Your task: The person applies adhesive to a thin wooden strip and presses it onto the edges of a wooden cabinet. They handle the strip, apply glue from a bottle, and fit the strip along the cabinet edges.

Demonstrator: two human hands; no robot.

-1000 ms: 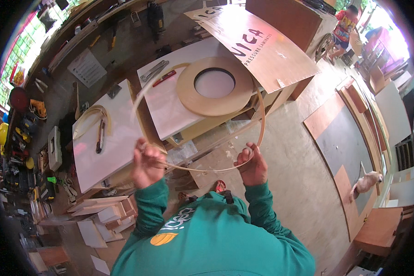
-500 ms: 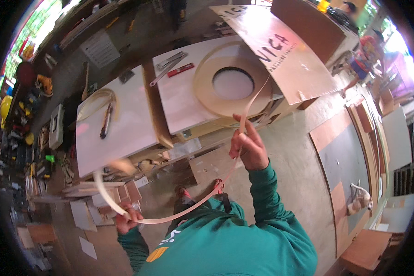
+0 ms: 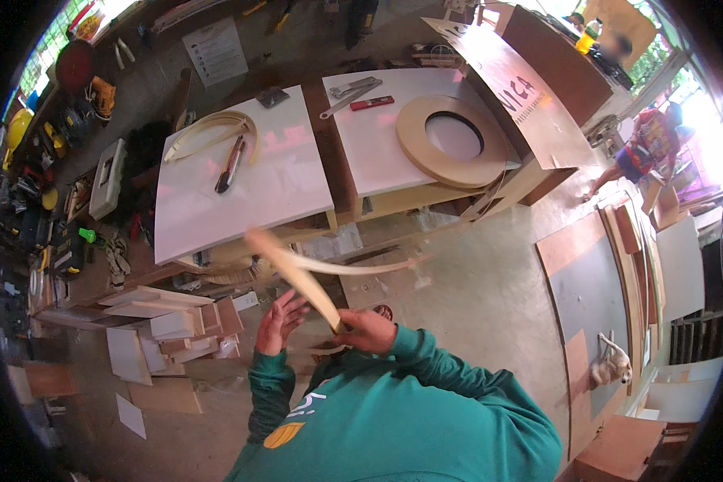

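Note:
My right hand (image 3: 361, 328) grips a pale, narrow edging strip (image 3: 301, 281), which arcs up and away, blurred, in looping lengths over the floor in front of the white boards. My left hand (image 3: 283, 320) is just left of it, fingers loosely curled and apart, with nothing seen in them. A large tan roll of edging (image 3: 412, 140) lies on the right white board (image 3: 361, 165), near a red tool (image 3: 371, 104) and metal rules (image 3: 341, 102). The left white board (image 3: 205, 209) bears a coiled strip (image 3: 197, 132) and a utility knife (image 3: 230, 165).
A laminate sheet (image 3: 538, 128) overhangs the right board. Wood offcuts (image 3: 169, 329) are stacked low at left, tools (image 3: 56, 241) crowd the left wall. A co-worker (image 3: 643, 153) stands at back right. A dog (image 3: 610, 368) lies on panels (image 3: 578, 281) at right.
My hands have drawn together lower down, and the wide loop of strip now swings up from my right hand in front of the boards. The co-worker has moved toward the lower right.

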